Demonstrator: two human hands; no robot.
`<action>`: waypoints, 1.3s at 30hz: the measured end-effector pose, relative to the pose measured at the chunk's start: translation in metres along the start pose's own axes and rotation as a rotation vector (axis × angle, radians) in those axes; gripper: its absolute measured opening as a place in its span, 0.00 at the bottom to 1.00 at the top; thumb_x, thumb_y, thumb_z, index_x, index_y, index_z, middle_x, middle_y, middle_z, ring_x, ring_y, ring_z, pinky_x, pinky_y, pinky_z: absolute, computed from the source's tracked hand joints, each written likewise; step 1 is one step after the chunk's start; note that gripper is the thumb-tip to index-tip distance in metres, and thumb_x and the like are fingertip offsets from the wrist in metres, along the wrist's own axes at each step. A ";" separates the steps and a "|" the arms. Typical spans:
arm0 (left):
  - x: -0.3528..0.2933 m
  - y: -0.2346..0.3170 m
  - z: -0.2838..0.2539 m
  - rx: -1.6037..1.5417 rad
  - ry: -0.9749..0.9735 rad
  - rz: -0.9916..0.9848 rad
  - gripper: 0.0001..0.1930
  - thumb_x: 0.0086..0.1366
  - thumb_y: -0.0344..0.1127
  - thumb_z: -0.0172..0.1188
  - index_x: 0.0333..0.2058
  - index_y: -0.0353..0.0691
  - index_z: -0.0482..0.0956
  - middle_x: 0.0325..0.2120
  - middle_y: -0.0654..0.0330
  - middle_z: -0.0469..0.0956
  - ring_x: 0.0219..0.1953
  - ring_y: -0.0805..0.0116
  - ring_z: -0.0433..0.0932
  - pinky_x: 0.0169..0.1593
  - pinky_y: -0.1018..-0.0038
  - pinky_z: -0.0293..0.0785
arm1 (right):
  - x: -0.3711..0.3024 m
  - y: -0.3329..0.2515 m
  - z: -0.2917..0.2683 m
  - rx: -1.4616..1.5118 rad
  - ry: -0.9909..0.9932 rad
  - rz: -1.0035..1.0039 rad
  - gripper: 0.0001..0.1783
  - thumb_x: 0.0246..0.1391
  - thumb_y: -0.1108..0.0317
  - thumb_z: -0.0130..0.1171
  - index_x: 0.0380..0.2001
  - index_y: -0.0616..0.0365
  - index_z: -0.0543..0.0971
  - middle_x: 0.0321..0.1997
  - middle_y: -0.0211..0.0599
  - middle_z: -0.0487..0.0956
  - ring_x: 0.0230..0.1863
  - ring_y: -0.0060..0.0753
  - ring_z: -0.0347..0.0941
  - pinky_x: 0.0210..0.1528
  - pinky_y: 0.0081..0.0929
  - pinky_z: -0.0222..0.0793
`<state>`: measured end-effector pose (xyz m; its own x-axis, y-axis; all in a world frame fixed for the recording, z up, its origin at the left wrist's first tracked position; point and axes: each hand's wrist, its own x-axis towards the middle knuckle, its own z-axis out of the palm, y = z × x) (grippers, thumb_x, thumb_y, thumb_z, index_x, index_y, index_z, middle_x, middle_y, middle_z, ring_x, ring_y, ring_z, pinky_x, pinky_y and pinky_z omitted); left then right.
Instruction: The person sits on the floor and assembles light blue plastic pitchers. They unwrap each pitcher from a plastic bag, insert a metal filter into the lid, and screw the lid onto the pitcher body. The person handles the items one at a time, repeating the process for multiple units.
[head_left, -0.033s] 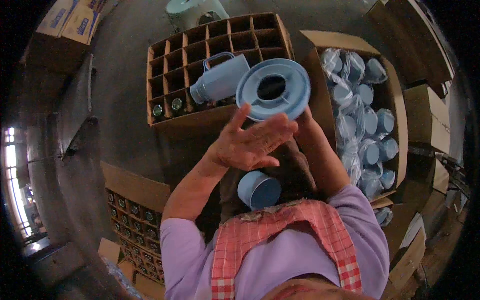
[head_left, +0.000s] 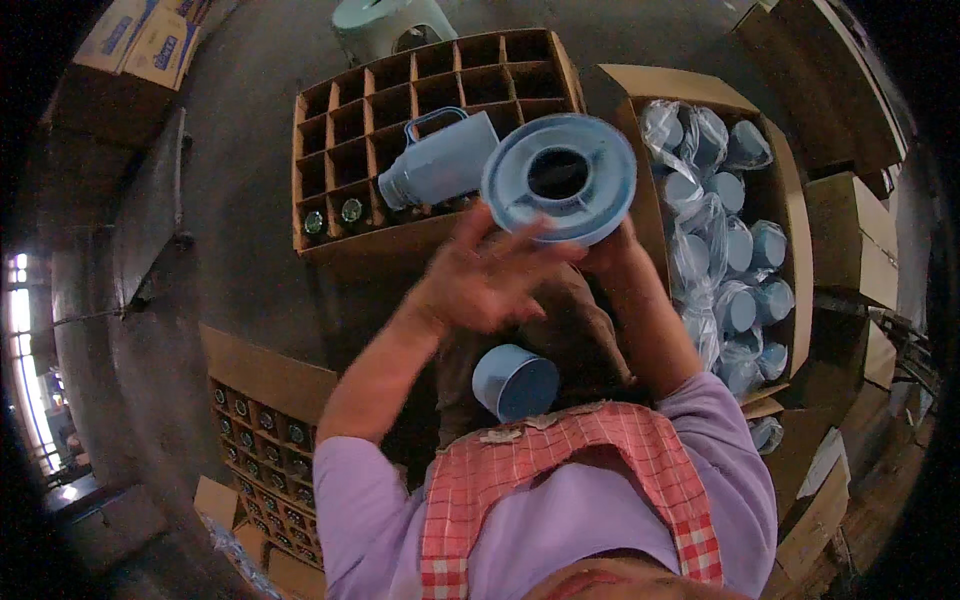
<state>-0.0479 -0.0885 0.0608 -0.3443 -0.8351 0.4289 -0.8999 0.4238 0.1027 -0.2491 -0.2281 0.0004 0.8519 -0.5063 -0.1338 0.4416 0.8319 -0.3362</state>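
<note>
My right hand (head_left: 612, 248) grips a blue round plastic piece (head_left: 606, 178) from its lower right side. The piece has a wide rim, inner ribs and a dark hole in the middle. My left hand (head_left: 485, 278), blurred by motion, has its fingers spread just below the piece's lower left edge; whether they touch it I cannot tell. Behind them, a blue jug-shaped plastic shell with a handle (head_left: 440, 165) lies on its side across a divided carton (head_left: 370, 238). A blue plastic cup-shaped part (head_left: 515, 382) rests on my lap, near my checked apron.
Glass tops (head_left: 352, 210) show in a few carton cells. An open box (head_left: 800, 260) of plastic-wrapped blue parts stands on the right. At lower left is another carton (head_left: 265, 370) of glass-topped pieces. A pale green stool (head_left: 395, 18) is at the far side.
The round piece has shifted slightly right and tilted a little. My left hand has moved left and down, with its fingers spreading.
</note>
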 end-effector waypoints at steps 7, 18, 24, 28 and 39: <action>0.007 0.023 -0.002 -0.274 0.281 -0.173 0.31 0.61 0.60 0.50 0.46 0.35 0.77 0.54 0.53 0.72 0.61 0.52 0.65 0.65 0.45 0.40 | 0.010 0.007 -0.005 0.054 0.012 0.083 0.25 0.61 0.50 0.47 0.54 0.55 0.70 0.51 0.40 0.76 0.49 0.36 0.74 0.50 0.35 0.74; 0.000 0.002 0.051 -1.682 0.490 -1.206 0.21 0.68 0.50 0.48 0.42 0.37 0.77 0.43 0.58 0.76 0.46 0.66 0.74 0.44 0.72 0.68 | 0.002 0.046 0.010 -0.853 0.123 -0.499 0.26 0.55 0.61 0.59 0.56 0.57 0.68 0.46 0.34 0.78 0.46 0.30 0.74 0.47 0.32 0.73; -0.002 -0.029 0.023 -0.437 0.070 -0.344 0.30 0.63 0.63 0.48 0.43 0.39 0.77 0.40 0.56 0.79 0.39 0.57 0.80 0.40 0.68 0.75 | -0.001 0.050 0.036 -0.753 -0.018 0.199 0.33 0.54 0.65 0.61 0.61 0.57 0.63 0.62 0.36 0.66 0.61 0.28 0.62 0.65 0.30 0.55; 0.000 -0.028 0.005 -1.112 0.300 -0.704 0.32 0.64 0.62 0.49 0.50 0.36 0.73 0.42 0.61 0.78 0.39 0.65 0.79 0.41 0.69 0.76 | 0.004 0.043 0.038 -0.542 -0.066 0.134 0.32 0.55 0.65 0.59 0.61 0.58 0.63 0.62 0.36 0.67 0.61 0.31 0.62 0.65 0.31 0.56; 0.016 -0.021 0.000 -0.702 0.014 -0.395 0.15 0.62 0.44 0.59 0.39 0.39 0.76 0.29 0.51 0.80 0.34 0.52 0.80 0.37 0.66 0.74 | -0.010 0.050 0.024 -0.567 0.090 0.204 0.29 0.47 0.66 0.66 0.54 0.59 0.71 0.52 0.34 0.73 0.52 0.26 0.68 0.57 0.26 0.63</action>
<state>-0.0349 -0.1106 0.0654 -0.0282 -0.9668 0.2538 -0.5747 0.2234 0.7873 -0.2287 -0.1755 0.0075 0.8657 -0.3869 -0.3175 0.0319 0.6758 -0.7364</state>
